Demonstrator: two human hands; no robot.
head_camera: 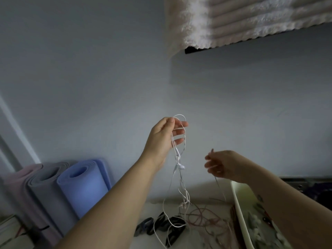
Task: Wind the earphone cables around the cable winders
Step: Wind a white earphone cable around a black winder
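Note:
My left hand (164,139) is raised in front of the wall and pinches the white earphone cable (177,159) by a loop at its top. The cable hangs down in tangled strands, with an earbud partway down, to the table. My right hand (222,166) is lower and to the right, fingers curled around a thin strand (219,187) that runs down toward the table. Several dark cable winders (161,224) lie on the table below, with white cable trailing over them. A reddish-brown earphone cable (206,218) lies coiled loosely beside them.
A white tray (239,209) holding small items stands at the lower right. Three rolled mats, pink, grey and blue (84,186), lean against the wall at the left. A fluffy ribbed cloth (242,20) hangs from a shelf above.

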